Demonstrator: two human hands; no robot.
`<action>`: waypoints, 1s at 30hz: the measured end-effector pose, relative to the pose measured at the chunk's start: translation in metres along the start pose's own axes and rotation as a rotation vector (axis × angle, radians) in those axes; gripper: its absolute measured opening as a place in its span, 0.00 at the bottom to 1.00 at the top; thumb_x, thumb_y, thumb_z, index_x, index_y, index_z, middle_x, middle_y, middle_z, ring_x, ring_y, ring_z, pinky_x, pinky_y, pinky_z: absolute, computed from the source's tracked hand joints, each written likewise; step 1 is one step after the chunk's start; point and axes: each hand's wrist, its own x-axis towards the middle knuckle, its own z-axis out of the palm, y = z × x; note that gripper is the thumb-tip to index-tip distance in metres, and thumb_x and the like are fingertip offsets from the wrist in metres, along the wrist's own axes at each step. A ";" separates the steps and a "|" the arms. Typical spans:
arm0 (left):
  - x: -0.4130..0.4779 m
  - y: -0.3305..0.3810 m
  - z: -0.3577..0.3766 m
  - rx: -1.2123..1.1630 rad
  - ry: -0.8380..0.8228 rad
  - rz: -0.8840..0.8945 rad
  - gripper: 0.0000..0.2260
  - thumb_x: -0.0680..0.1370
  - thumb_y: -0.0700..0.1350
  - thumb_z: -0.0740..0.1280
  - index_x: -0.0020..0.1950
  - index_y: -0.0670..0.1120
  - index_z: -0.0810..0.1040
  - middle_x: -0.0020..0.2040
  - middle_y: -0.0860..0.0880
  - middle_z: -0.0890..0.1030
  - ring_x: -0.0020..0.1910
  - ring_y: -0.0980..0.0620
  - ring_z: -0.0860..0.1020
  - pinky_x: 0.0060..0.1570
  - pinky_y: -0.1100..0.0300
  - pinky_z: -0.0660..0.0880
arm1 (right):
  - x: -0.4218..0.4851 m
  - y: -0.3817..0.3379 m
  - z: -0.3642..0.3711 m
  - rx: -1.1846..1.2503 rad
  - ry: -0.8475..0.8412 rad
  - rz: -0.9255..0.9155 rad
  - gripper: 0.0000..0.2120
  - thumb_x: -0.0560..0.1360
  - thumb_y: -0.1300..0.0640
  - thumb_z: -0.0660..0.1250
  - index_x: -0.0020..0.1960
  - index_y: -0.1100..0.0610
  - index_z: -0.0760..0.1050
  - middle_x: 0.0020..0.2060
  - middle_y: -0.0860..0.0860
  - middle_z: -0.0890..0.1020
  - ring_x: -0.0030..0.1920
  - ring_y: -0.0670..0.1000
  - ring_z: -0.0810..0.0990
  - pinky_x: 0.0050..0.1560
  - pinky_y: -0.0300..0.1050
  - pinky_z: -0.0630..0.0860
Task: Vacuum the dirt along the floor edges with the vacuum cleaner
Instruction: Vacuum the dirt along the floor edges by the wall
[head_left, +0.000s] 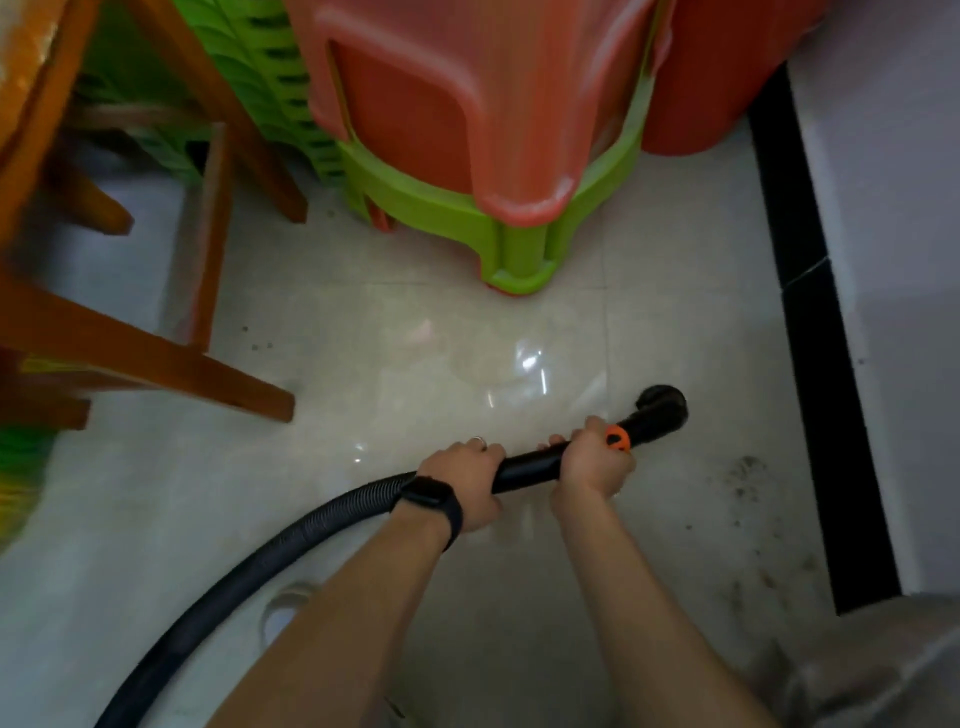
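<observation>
Both hands wrapped round wand: left hand at hose end, right hand against orange collar. Nozzle sat just beyond right hand. Dirt lay right of hands, beside black skirting.
</observation>
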 end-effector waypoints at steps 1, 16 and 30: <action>0.007 0.005 0.000 0.020 -0.007 0.027 0.16 0.72 0.49 0.68 0.59 0.50 0.72 0.54 0.47 0.75 0.52 0.44 0.76 0.42 0.56 0.68 | 0.005 -0.004 -0.004 0.025 0.010 0.001 0.19 0.78 0.56 0.67 0.64 0.66 0.73 0.39 0.56 0.81 0.23 0.49 0.82 0.35 0.53 0.84; 0.090 0.034 -0.011 0.345 -0.119 0.553 0.17 0.72 0.56 0.64 0.57 0.53 0.65 0.47 0.50 0.77 0.41 0.46 0.78 0.33 0.57 0.68 | 0.049 -0.035 -0.034 0.225 0.141 -0.032 0.12 0.79 0.58 0.66 0.60 0.57 0.69 0.39 0.56 0.79 0.25 0.50 0.80 0.33 0.47 0.79; 0.076 0.057 0.001 0.830 -0.761 0.223 0.32 0.61 0.53 0.78 0.63 0.49 0.78 0.41 0.50 0.78 0.39 0.51 0.79 0.46 0.55 0.81 | -0.027 0.056 -0.060 0.458 0.273 0.050 0.11 0.82 0.52 0.67 0.58 0.54 0.67 0.40 0.53 0.81 0.28 0.47 0.84 0.29 0.40 0.78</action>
